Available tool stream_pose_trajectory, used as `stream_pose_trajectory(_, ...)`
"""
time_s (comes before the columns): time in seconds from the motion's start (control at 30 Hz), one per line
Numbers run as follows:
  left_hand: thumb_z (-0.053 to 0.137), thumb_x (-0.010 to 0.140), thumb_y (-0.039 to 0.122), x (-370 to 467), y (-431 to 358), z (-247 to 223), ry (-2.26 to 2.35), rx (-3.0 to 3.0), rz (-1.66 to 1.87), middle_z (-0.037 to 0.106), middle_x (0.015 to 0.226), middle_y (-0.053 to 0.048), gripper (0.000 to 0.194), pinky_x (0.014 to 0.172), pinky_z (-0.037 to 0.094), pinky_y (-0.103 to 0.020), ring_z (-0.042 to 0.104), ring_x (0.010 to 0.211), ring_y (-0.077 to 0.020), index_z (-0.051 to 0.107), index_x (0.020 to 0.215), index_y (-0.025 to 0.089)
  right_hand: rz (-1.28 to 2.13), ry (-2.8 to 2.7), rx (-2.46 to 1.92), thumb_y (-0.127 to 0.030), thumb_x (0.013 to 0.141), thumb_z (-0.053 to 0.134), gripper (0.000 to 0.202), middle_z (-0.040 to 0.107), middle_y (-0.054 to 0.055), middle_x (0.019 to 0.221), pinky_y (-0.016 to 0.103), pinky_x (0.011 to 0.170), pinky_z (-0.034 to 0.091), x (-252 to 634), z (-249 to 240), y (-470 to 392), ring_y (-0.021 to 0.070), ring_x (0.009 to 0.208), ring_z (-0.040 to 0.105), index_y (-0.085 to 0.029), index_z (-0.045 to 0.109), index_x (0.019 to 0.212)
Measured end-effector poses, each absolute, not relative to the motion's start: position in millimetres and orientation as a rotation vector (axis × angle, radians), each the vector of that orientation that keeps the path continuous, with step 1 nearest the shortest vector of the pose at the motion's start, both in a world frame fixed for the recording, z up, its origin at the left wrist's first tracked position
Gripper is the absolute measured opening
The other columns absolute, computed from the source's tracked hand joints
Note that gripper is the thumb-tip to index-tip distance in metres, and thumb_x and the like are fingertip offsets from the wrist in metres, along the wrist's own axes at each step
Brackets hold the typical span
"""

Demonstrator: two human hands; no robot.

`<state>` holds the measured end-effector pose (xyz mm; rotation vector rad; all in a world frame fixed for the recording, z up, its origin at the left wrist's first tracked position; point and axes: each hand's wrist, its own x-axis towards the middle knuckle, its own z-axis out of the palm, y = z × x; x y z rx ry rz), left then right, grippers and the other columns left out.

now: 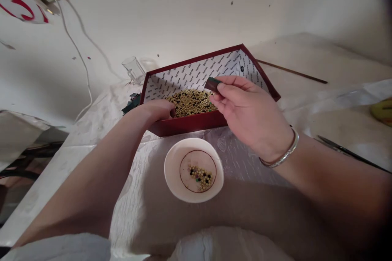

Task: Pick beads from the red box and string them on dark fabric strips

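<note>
A red box [190,124] with a white printed lining holds many small pale and black beads [191,102]. My left hand [163,109] reaches over the front left edge into the box, at the left side of the beads. Its fingers are mostly hidden from me. Above the right part of the box, my right hand [241,102] pinches a small flat dark piece [212,84], brownish on its face with a green edge, between thumb and fingers. Before the box stands a white bowl [171,163] with a small cluster of pale, black and green beads [200,178] on its bottom.
A clear glass mug [133,69] and dark green pieces [132,104] lie left of the box. To the right are a thin brown stick [294,74], a dark slender tool [346,149] and a yellowish object [382,112]. A white cord [73,43] hangs down the wall.
</note>
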<state>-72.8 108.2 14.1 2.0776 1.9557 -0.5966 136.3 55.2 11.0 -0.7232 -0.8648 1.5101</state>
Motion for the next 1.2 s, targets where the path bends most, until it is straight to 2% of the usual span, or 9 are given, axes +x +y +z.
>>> stream_pose_trajectory(0.23, 0.064, 0.050, 0.024, -72, 107, 11, 1.908, 2.086, -0.652, 0.064, 0.067, -0.004, 0.016, 0.060, 0.038, -0.029, 0.052, 0.060, -0.0182, 0.068, 0.066, 0.023, 1.514, -0.881, -0.667, -0.016, 0.073, 0.058, 0.006, 0.057, -0.002, 0.077, 0.026, 0.072, 0.046, 136, 9, 55, 0.0097, 0.076, 0.056, -0.022, 0.060, 0.076)
stream_pose_trajectory(0.33, 0.064, 0.053, 0.027, -73, 106, 13, 1.936, 2.101, -0.571, 0.063, 0.066, -0.003, 0.015, 0.059, 0.037, -0.028, 0.053, 0.060, -0.0181, 0.067, 0.067, 0.024, 1.489, -0.920, -0.671, -0.017, 0.074, 0.058, 0.006, 0.057, -0.002, 0.077, 0.026, 0.069, 0.046, 136, 7, 56, 0.0107, 0.077, 0.056, -0.022, 0.060, 0.076)
stream_pose_trajectory(0.43, 0.058, 0.064, 0.035, -74, 101, 17, 1.984, 2.166, -0.391, 0.064, 0.073, -0.001, 0.018, 0.060, 0.037, -0.027, 0.054, 0.065, -0.0177, 0.066, 0.076, 0.024, 1.464, -0.946, -0.677, -0.017, 0.074, 0.059, 0.006, 0.057, -0.002, 0.076, 0.027, 0.068, 0.045, 135, 5, 56, 0.0116, 0.078, 0.056, -0.023, 0.061, 0.076)
stream_pose_trajectory(0.5, 0.052, 0.072, 0.038, -73, 95, 21, 2.044, 2.247, -0.113, 0.064, 0.076, -0.001, 0.021, 0.060, 0.037, -0.027, 0.054, 0.068, -0.0166, 0.064, 0.081, 0.023, 1.436, -0.964, -0.684, -0.017, 0.074, 0.060, 0.007, 0.058, -0.001, 0.077, 0.028, 0.070, 0.045, 134, 5, 56, 0.0118, 0.078, 0.057, -0.023, 0.062, 0.076)
stream_pose_trajectory(0.67, 0.051, 0.080, 0.034, -53, 57, 42, 2.108, 2.157, 1.059, 0.063, 0.076, 0.001, 0.016, 0.062, 0.043, -0.026, 0.055, 0.067, -0.0127, 0.059, 0.083, 0.021, 1.561, -0.952, -0.743, -0.021, 0.075, 0.061, 0.007, 0.059, -0.001, 0.077, 0.031, 0.075, 0.047, 130, 5, 52, 0.0098, 0.068, 0.056, -0.021, 0.062, 0.082)
stream_pose_trajectory(0.73, 0.051, 0.082, 0.031, -41, 36, 51, 2.007, 2.153, 1.365, 0.062, 0.078, 0.001, 0.011, 0.064, 0.046, -0.027, 0.056, 0.069, -0.0122, 0.058, 0.085, 0.022, 1.614, -0.956, -0.778, -0.026, 0.076, 0.061, 0.011, 0.059, -0.001, 0.080, 0.032, 0.076, 0.047, 129, 5, 50, 0.0089, 0.066, 0.056, -0.021, 0.063, 0.087)
stream_pose_trajectory(0.8, 0.056, 0.081, 0.024, -28, 16, 59, 1.812, 2.370, 1.417, 0.060, 0.086, 0.001, 0.003, 0.074, 0.048, -0.029, 0.057, 0.081, -0.0134, 0.057, 0.084, 0.024, 1.656, -0.982, -0.770, -0.030, 0.077, 0.062, 0.015, 0.061, 0.000, 0.085, 0.032, 0.076, 0.047, 129, 5, 47, 0.0094, 0.068, 0.056, -0.022, 0.063, 0.089)
stream_pose_trajectory(0.9, 0.063, 0.074, 0.017, -14, -1, 62, 1.619, 2.736, 1.364, 0.059, 0.089, 0.001, 0.017, 0.080, 0.047, -0.033, 0.055, 0.088, -0.0150, 0.057, 0.086, 0.027, 1.738, -0.993, -0.748, -0.032, 0.076, 0.063, 0.014, 0.061, 0.000, 0.085, 0.031, 0.073, 0.046, 130, 7, 41, 0.0102, 0.069, 0.056, -0.023, 0.063, 0.087)
stream_pose_trajectory(1.2, 0.067, 0.072, 0.015, -9, 8, 45, 1.597, 2.903, 1.355, 0.061, 0.086, -0.001, 0.016, 0.077, 0.047, -0.037, 0.054, 0.086, -0.0166, 0.060, 0.084, 0.024, 1.836, -0.959, -0.632, -0.025, 0.078, 0.060, 0.011, 0.058, 0.000, 0.079, 0.028, 0.070, 0.040, 136, 18, 27, 0.0104, 0.071, 0.049, -0.020, 0.065, 0.087)
